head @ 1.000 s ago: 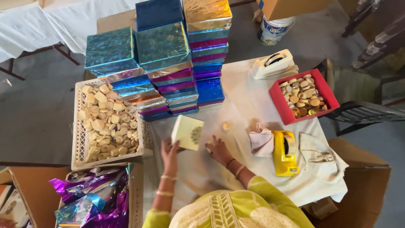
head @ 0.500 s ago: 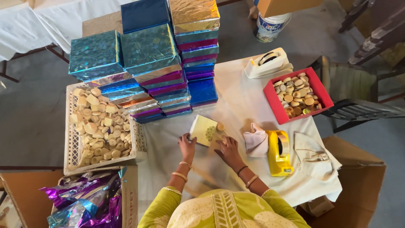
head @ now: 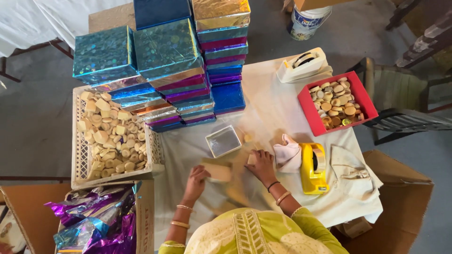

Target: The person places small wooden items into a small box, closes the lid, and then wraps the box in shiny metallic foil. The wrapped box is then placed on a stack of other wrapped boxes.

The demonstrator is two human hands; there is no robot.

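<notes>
The left hand (head: 195,178) grips a flat tan box lid (head: 217,171) by its near-left edge, fingers closed on it; the right hand (head: 260,163) closes over a small pale piece (head: 252,159), just right of the lid; the open silver-lined tray (head: 223,140) lies beyond the lid, its long axis slanting up to the right, roughly between the hands.

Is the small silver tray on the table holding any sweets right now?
No, the silver tray shows only its bare shiny bottom, lying on the white cloth ahead of both hands.
</notes>
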